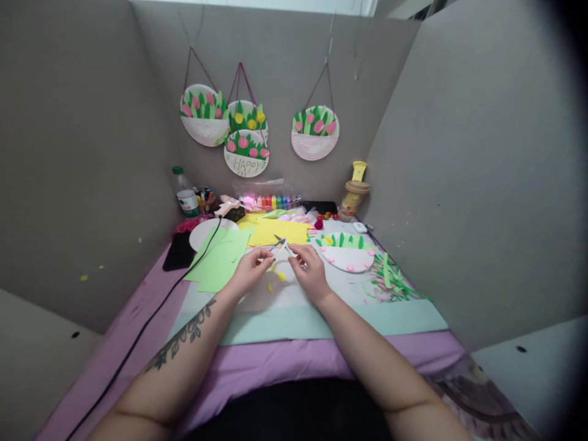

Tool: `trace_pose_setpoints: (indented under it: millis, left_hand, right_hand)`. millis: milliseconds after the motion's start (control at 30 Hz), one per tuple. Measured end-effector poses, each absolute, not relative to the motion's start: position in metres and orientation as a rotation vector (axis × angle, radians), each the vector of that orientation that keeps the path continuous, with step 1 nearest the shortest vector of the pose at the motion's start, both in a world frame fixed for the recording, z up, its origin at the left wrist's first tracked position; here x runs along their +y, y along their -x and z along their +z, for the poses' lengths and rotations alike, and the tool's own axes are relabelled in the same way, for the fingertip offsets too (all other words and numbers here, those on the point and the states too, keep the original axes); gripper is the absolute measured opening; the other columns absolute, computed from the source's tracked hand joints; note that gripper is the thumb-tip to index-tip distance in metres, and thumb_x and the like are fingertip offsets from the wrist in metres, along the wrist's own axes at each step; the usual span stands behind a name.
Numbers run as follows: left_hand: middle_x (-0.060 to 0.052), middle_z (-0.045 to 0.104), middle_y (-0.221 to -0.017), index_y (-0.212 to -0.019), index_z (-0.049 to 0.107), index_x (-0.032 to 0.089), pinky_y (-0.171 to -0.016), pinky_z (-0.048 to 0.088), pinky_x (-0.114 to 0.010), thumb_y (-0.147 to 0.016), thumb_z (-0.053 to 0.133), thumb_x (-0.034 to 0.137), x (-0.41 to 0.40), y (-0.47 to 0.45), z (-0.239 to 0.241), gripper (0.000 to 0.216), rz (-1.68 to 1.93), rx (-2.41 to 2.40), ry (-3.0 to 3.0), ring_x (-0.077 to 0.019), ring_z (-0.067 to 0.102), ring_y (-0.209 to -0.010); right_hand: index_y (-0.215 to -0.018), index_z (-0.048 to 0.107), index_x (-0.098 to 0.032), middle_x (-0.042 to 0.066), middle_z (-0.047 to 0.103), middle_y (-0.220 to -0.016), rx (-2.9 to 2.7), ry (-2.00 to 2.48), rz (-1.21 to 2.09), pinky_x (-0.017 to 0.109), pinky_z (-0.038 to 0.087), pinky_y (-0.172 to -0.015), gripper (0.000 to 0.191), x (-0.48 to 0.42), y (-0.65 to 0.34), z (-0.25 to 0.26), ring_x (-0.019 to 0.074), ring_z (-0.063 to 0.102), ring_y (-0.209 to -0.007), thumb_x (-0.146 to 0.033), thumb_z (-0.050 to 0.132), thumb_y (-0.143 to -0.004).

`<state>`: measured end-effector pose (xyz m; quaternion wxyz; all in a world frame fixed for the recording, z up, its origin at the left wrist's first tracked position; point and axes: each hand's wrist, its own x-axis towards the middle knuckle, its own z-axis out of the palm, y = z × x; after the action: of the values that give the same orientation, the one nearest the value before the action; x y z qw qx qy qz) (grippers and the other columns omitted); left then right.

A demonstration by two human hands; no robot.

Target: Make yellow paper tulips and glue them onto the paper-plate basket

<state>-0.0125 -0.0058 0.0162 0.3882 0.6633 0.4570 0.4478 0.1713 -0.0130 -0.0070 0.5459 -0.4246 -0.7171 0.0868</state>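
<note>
Frame centre: my right hand [310,271] pinching scissors [280,245]; my left hand [250,271] beside them, grip I cannot tell. Mint mat [404,318] on purple tablecloth [275,367]. Grey booth walls [459,153]; paper-plate flower baskets [315,131] upper centre.

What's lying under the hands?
Below the left hand and right hand: yellow scraps on a white sheet. Anything directly beneath the palms is covered.

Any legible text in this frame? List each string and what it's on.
"HAPPY": hand-lettered on the white lower half of the lowest hanging paper plate; the letters are faint.
Green and white label on the bottle: print too small to read.
Row of paint pots: no readable labels.
Yellow-topped container: blurred, nothing legible.
</note>
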Motion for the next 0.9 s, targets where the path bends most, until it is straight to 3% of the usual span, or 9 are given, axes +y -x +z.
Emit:
trace_pose_setpoints:
  millis: [133, 367, 633, 900]
  left_hand:
    - [-0.003, 0.064, -0.083, -0.081, 0.061, 0.018, -0.068, 0.044, -0.025, -0.078, 0.056, 0.035, -0.012, 0.004, 0.018, 0.017, 1.052, 1.187, -1.818, -0.0164, 0.058, -0.079]
    - [-0.003, 0.063, -0.079, -0.079, 0.059, 0.017, -0.064, 0.044, -0.026, -0.078, 0.056, 0.033, -0.015, -0.001, 0.017, 0.016, 1.023, 1.207, -1.81, -0.0154, 0.056, -0.071]
    - [-0.002, 0.062, -0.077, -0.077, 0.059, 0.017, -0.064, 0.043, -0.025, -0.077, 0.056, 0.034, -0.014, -0.001, 0.015, 0.018, 1.044, 1.227, -1.789, -0.0149, 0.056, -0.07]
    - [-0.002, 0.063, -0.077, -0.078, 0.059, 0.016, -0.063, 0.044, -0.024, -0.078, 0.055, 0.033, -0.017, -0.002, 0.015, 0.017, 1.066, 1.23, -1.792, -0.0146, 0.056, -0.07]
  right_hand:
    - [-0.109, 0.066, -0.026, 0.008, 0.06, -0.095, -1.742, 0.988, 0.044, 0.038, 0.049, -0.087, 0.025, -0.011, -0.173, -0.009, 0.0216, 0.057, -0.098, -0.024, 0.053, -0.088]
    - [-0.092, 0.071, -0.025, 0.007, 0.058, -0.082, -1.796, 0.988, -0.062, 0.033, 0.048, -0.08, 0.021, -0.011, -0.174, -0.01, 0.0198, 0.054, -0.086, -0.019, 0.051, -0.088]
    - [-0.078, 0.064, -0.022, 0.005, 0.058, -0.079, -1.763, 0.929, -0.109, 0.036, 0.049, -0.08, 0.014, -0.009, -0.169, -0.008, 0.0204, 0.055, -0.086, -0.015, 0.054, -0.085]
    - [-0.088, 0.063, -0.022, 0.006, 0.058, -0.083, -1.725, 0.883, -0.146, 0.036, 0.05, -0.079, 0.011, -0.009, -0.168, -0.009, 0.0206, 0.056, -0.085, -0.015, 0.056, -0.084]
